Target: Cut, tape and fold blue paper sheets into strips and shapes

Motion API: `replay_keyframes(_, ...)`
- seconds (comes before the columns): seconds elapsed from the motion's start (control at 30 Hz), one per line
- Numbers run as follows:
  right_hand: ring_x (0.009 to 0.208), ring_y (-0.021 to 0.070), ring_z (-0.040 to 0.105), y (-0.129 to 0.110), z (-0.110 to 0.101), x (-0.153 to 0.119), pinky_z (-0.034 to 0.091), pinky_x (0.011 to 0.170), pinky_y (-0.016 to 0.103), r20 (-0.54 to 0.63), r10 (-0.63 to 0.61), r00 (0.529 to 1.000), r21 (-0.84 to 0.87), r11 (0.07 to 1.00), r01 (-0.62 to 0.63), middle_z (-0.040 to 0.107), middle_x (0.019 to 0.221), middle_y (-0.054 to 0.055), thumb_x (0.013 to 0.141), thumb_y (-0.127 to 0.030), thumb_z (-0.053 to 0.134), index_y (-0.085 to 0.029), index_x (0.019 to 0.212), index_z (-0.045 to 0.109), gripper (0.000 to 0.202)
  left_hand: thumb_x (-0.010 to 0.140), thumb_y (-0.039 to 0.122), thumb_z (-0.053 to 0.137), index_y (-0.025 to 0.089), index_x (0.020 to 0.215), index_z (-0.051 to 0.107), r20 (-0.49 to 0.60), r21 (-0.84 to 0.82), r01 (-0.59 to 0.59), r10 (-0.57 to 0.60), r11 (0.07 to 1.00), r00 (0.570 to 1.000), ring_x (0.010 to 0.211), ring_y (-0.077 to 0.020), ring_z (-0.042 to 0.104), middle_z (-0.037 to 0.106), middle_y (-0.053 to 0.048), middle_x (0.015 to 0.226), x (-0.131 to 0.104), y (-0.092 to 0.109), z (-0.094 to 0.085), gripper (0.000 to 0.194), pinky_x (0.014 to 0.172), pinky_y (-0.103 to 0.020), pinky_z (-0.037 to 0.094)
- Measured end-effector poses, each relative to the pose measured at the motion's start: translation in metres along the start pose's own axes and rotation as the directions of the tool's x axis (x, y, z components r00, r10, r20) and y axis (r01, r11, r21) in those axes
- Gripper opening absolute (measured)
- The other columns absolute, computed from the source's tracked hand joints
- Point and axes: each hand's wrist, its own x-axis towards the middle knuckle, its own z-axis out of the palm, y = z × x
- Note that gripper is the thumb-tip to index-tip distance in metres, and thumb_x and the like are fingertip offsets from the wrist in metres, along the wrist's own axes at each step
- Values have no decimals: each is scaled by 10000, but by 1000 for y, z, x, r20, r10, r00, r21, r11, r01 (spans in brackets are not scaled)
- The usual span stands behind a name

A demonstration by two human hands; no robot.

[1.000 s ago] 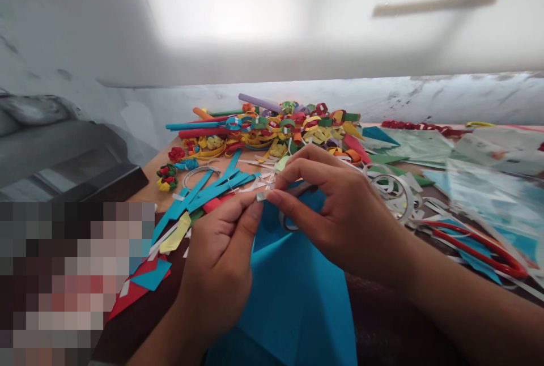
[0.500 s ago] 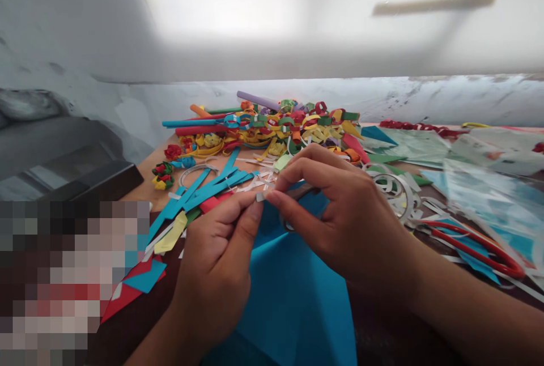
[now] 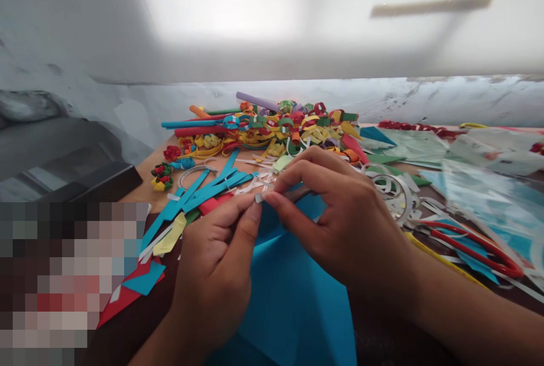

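Between the thumb and forefinger of my left hand (image 3: 219,258) is a small white piece of tape (image 3: 259,198). My right hand (image 3: 335,207) pinches close against the same bit, its thumb and fingertip almost touching the left thumb. A narrow grey-brown item (image 3: 300,192) shows partly behind the right fingers; its kind is hidden. Below both hands spreads a large blue paper sheet (image 3: 297,298), creased near its top.
Blue paper strips (image 3: 216,190) and white scraps lie beyond the hands. Paper chains (image 3: 284,122) are heaped at the back. Tape rolls (image 3: 408,199), red-handled scissors (image 3: 471,247) and clear plastic packets (image 3: 488,196) are on the right. A blurred patch covers the lower left.
Both hands stay nearly in place, still pinching at the white piece. The right hand has shifted very slightly, and a yellow strip now shows beside the right forearm.
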Motion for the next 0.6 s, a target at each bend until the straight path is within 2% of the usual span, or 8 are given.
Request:
replay_keyframes(0.17,887,208,641,0,2,1,496,771,361,-1,13,1000,21,1000,-13,678,902,42,934,-222,671,-202,840,669,96,948,389,638,340,1048,827,-38,87,-39,43,995,998,525,-123,472,608,50,628,-2,1,1,220,842,-321,579)
replay_keyframes(0.3,864,183,638,0,3,2,493,767,333,5,37,999,65,997,-38,668,879,27,923,-204,680,-190,832,680,93,969,394,613,348,1104,812,-41,136,-60,66,989,997,698,-153,635,753,31,812,-2,1,1,245,851,-297,581)
replay_keyframes(0.4,848,167,633,1,3,2,485,759,313,0,45,999,78,996,-45,660,862,19,918,-200,687,-178,831,689,90,975,390,606,352,1118,808,-42,156,-67,74,986,996,655,-142,624,781,35,854,-3,1,1,251,868,-310,593)
replay_keyframes(0.5,859,163,633,1,3,2,484,769,303,-8,33,999,89,996,-32,662,865,20,918,-202,692,-171,831,691,92,967,369,616,340,1112,810,-38,103,-58,63,993,997,638,-141,634,784,26,859,-4,-1,1,245,879,-337,607)
replay_keyframes(0.6,878,162,635,2,3,1,489,786,296,-11,14,1000,112,994,-12,671,883,26,923,-203,693,-166,840,696,90,948,342,633,331,1079,818,-35,-1,-45,45,999,998,664,-149,671,767,22,822,-4,-2,1,228,787,-304,623)
